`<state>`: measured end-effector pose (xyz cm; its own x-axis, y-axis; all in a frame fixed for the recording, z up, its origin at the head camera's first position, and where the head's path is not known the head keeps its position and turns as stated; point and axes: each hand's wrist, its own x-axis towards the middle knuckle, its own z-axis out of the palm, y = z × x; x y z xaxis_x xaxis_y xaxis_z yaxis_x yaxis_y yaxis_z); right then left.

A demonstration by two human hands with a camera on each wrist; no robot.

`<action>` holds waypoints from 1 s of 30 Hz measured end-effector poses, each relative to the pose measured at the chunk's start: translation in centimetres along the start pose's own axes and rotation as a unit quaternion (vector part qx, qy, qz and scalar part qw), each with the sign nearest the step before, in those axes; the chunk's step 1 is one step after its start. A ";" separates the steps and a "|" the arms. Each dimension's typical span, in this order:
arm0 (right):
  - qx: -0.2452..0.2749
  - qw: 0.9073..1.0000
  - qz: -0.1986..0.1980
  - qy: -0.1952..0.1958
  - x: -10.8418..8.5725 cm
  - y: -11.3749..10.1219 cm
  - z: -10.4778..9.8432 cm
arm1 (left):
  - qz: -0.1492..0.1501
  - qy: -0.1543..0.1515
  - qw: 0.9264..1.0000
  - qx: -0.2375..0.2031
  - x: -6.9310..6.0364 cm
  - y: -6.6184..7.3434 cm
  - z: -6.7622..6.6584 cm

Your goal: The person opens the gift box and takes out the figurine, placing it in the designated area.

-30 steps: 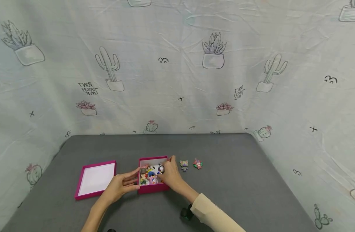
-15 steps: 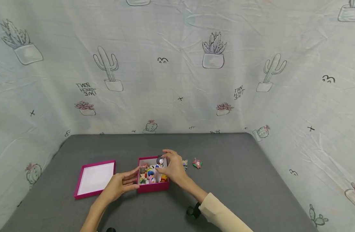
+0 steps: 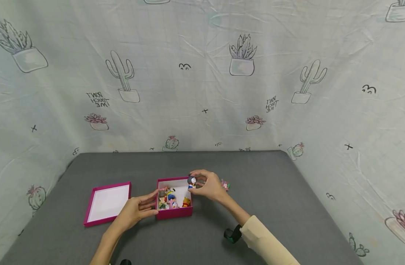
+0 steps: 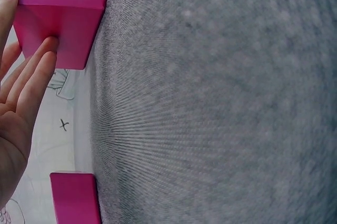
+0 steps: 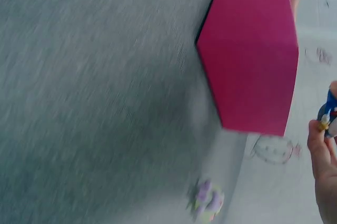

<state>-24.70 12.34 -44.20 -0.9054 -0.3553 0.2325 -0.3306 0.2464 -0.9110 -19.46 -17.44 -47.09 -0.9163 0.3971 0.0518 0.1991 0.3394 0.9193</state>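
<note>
My right hand pinches a small toy figurine, dark grey, white and blue, above the right rim of an open magenta box. In the right wrist view, the figurine shows between the thumb and fingers. My left hand rests against the box's left side; its fingers are nearly straight in the left wrist view. Inside the box, several colourful figurines lie grouped at the left, and a yellow-and-red figurine sits near the right front corner.
A magenta lid with a white inside lies left of the box. A pink-and-green figurine is on the grey table right of my right hand. My right hand hides most of the spot beside it. A black device sits under the right wrist.
My right hand has lifted the grey-and-blue figurine from the box and moved it right to the rim. The yellow-and-red figurine has come into view. The left hand stays in place.
</note>
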 end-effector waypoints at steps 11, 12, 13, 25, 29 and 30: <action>-0.045 0.998 -0.033 -0.008 -1.7 -3.2 -2.9 | -0.002 0.002 1.000 0.003 0.1 0.0 0.0; -0.048 0.998 -0.036 -0.007 -1.8 -3.1 -3.1 | -0.001 0.002 1.000 0.003 0.1 0.0 0.0; -0.048 0.998 -0.038 -0.008 -1.8 -3.0 -3.3 | -0.002 0.002 1.000 0.003 0.1 0.0 0.0; -0.026 0.999 -0.022 -0.038 -2.8 -1.1 -7.6 | -0.004 0.001 1.000 -0.006 0.0 -0.1 0.1; -0.024 0.999 -0.013 -0.044 -3.3 -0.1 -9.3 | -0.003 -0.002 1.000 -0.009 -0.1 -0.2 0.0; -0.029 0.999 -0.010 -0.042 -3.3 0.5 -9.8 | -0.002 -0.002 1.000 -0.009 -0.1 -0.2 0.0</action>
<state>-24.46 22.45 -42.09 -0.8736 -0.4342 0.2197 -0.3659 0.2883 -0.8849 -19.40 -17.50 -47.25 -0.9158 0.3989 0.0475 0.1898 0.3253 0.9264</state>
